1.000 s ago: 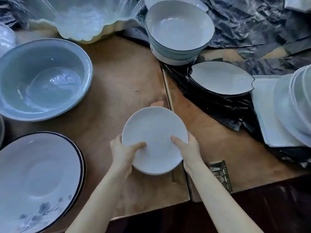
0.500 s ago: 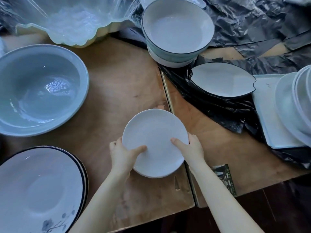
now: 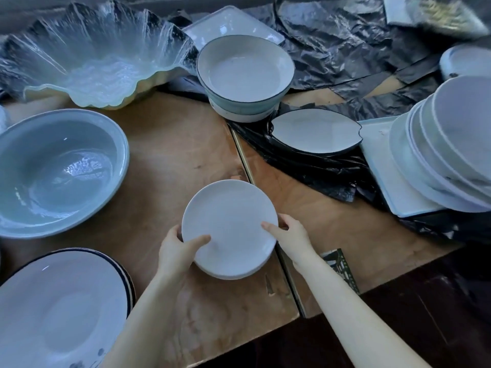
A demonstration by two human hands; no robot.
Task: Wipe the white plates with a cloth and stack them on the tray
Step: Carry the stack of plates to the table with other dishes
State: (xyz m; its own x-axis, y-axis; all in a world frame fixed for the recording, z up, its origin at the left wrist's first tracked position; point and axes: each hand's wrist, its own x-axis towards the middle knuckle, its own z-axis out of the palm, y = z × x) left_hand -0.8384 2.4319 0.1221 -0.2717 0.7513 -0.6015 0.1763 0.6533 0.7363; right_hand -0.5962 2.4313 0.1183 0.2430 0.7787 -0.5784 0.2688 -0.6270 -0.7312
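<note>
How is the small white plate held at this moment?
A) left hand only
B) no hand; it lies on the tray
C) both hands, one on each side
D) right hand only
C: the left hand grips the white plate at its left edge, the right hand at its right edge, thumbs on top.

Glossy ceramic plate (image 3: 229, 221), worn wooden table (image 3: 172, 155), crinkled shiny plastic sheet (image 3: 345, 49)

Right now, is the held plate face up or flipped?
Face up: the white plate shows its hollow inner side, with the left hand and right hand gripping its rim.
</note>
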